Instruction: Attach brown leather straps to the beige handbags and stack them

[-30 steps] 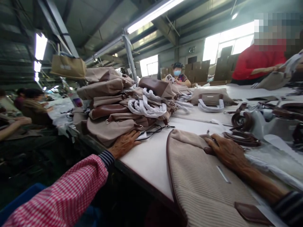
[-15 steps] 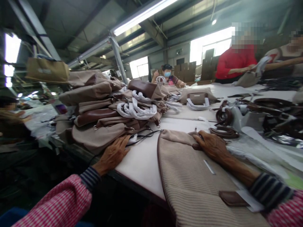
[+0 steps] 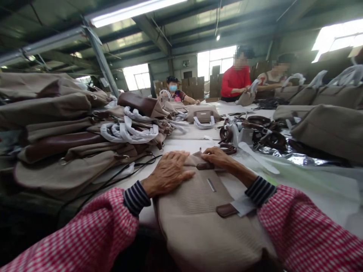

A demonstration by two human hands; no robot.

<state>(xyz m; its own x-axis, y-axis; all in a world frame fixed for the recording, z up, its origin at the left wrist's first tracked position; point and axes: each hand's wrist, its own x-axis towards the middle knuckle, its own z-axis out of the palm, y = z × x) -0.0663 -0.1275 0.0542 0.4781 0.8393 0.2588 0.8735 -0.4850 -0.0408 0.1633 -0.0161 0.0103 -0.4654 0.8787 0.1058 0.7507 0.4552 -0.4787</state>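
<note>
A beige ribbed bag [image 3: 198, 219] with brown leather trim lies flat on the white table [image 3: 326, 196] right in front of me. My left hand [image 3: 168, 172] rests on its upper left part, fingers stretched flat. My right hand [image 3: 218, 158] lies at the bag's far edge by a small brown tab [image 3: 204, 166], its fingers curled down onto the fabric; I cannot make out whether they grip anything. A brown leather patch [image 3: 226, 210] with a white tag [image 3: 241, 206] sits on the bag near my right wrist.
A tall stack of beige and brown bags [image 3: 65, 132] with white wrapped handles [image 3: 129, 132] fills the left. Coiled brown straps [image 3: 263, 132] lie beyond the bag, more bags [image 3: 331, 128] at the right. Three people [image 3: 236, 81] work at the table's far end.
My left hand left the stack of bags and came right onto the beige bag. The view swung right, bringing the bag to the centre. My right hand stayed at the bag's far edge.
</note>
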